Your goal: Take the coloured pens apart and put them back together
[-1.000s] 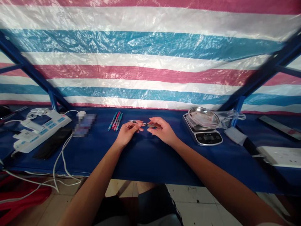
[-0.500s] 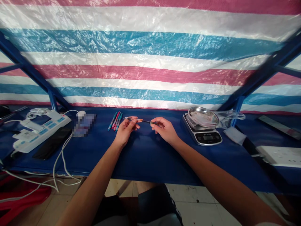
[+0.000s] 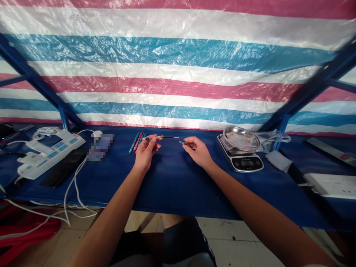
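Observation:
My left hand (image 3: 147, 150) is closed in a pinch on a pen (image 3: 168, 137). Its dark, thin refill sticks out to the right and ends in a pale tip. Across a small gap, my right hand (image 3: 197, 150) is closed round a short dark pen barrel part (image 3: 182, 142), most of which the fingers hide. Pen and barrel part are apart, both held above the blue tabletop (image 3: 172, 181). Several blue and pink pens (image 3: 135, 142) lie side by side on the table just left of my left hand, partly covered by it.
At right stands a kitchen scale (image 3: 247, 163) with a metal bowl (image 3: 241, 139), beside plastic bags (image 3: 274, 138). A white power strip (image 3: 52, 152), a dark phone (image 3: 62, 167) and loose white cables (image 3: 75, 181) lie at left. Another power strip (image 3: 330, 185) is far right.
The dark barrel part in my right hand has come away from the pen in my left hand, baring the refill's tip. The hands are slightly farther apart.

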`<state>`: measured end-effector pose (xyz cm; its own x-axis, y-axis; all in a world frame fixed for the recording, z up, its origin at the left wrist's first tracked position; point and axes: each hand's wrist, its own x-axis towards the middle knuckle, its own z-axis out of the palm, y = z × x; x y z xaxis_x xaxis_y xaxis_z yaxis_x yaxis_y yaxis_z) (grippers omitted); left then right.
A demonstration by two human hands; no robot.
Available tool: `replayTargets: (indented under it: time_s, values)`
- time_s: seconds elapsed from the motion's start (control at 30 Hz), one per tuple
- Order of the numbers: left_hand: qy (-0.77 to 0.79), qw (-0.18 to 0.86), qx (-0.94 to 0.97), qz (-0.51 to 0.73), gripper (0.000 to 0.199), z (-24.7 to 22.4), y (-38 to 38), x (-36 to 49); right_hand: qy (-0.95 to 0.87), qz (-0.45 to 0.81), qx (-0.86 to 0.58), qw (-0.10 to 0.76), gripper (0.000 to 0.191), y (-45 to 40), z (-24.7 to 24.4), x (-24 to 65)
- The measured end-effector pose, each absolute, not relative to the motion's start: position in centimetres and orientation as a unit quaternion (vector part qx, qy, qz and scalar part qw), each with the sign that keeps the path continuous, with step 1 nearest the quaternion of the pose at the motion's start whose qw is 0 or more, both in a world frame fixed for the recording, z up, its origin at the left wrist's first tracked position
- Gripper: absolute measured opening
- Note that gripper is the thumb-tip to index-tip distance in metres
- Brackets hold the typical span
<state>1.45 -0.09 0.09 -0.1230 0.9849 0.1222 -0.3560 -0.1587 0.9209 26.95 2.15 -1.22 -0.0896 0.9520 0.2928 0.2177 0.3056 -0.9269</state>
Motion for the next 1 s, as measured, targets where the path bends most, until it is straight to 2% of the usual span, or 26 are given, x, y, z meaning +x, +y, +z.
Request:
replayTargets:
  time_s: [0.13,0.27,0.5,0.6,0.7,0.87,1.0]
  values:
    - [0.391,0.523,0.406,0.639,0.043,0.2,-0.2,1.5,-0.755,0.265,-0.451,0.395,0.016,1.5,-1.0,26.9]
    - [0.388,0.53,0.399,0.64,0.043,0.2,-0.2,1.6,-0.811,0.204,-0.436,0.331,0.024,1.1,-0.8,26.8]
    - [0.404,0.531,0.39,0.634,0.047,0.1,-0.3,1.7,-0.819,0.17,-0.468,0.285,0.032,0.4,0.0,26.6]
    - [0.411,0.529,0.394,0.63,0.049,0.1,-0.2,1.7,-0.805,0.184,-0.482,0.292,0.047,0.0,0.3,26.5]
    - [0.413,0.53,0.396,0.626,0.049,0.0,-0.2,1.7,-0.777,0.221,-0.486,0.334,0.056,0.1,0.3,26.5]
    - [0.413,0.534,0.415,0.61,0.047,0.2,-0.4,1.9,-0.708,0.338,-0.444,0.434,0.048,0.9,0.0,26.6]
    - [0.408,0.527,0.453,0.592,0.046,0.3,-0.6,2.2,-0.663,0.434,-0.418,0.445,0.036,1.5,-0.1,26.6]
